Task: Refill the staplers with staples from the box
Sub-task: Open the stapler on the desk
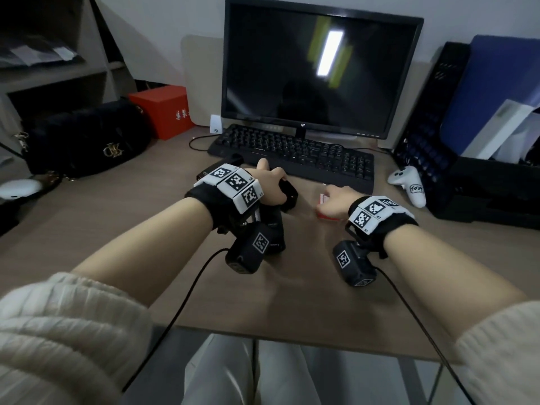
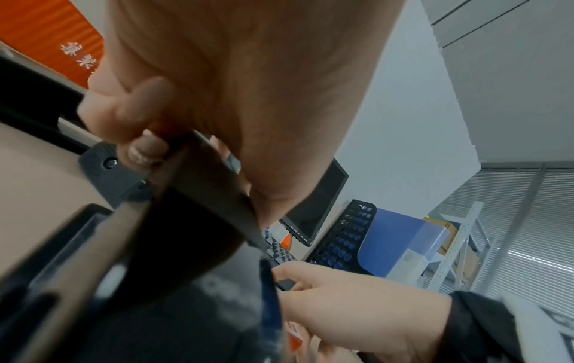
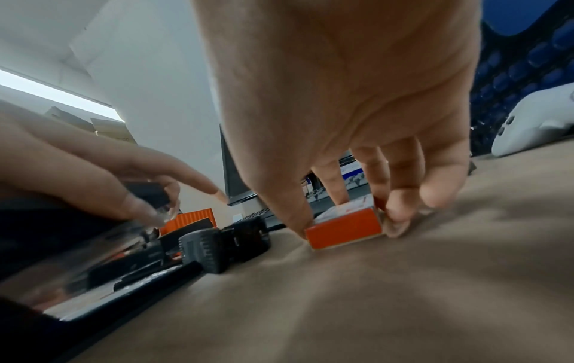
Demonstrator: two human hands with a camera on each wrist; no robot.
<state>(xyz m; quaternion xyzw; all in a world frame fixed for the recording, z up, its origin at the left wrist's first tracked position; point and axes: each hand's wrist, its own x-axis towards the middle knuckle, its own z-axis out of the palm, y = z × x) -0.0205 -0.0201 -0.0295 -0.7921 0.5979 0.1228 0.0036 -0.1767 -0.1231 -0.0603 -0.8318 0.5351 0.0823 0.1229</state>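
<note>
A black stapler (image 1: pixel 287 195) lies on the brown desk (image 1: pixel 321 287) in front of the keyboard. My left hand (image 1: pixel 277 182) grips its raised top arm (image 2: pixel 201 196), index finger pointing forward; in the right wrist view the stapler (image 3: pixel 124 260) stands hinged open, its metal channel showing. To its right a small orange staple box (image 3: pixel 344 233) lies flat on the desk. My right hand (image 3: pixel 348 216) pinches the box between thumb and fingers; in the head view that hand (image 1: pixel 333 200) covers most of the staple box (image 1: pixel 325 217). Another black ridged object (image 3: pixel 223 245) sits just beyond the stapler.
A black keyboard (image 1: pixel 306 156) and dark monitor (image 1: pixel 318 68) stand close behind the hands. A black handbag (image 1: pixel 87 138) and red box (image 1: pixel 163 109) are at the left. At the right are a white controller (image 1: pixel 410 185) and black file rack (image 1: pixel 432 112). Cables trail off the desk's near edge.
</note>
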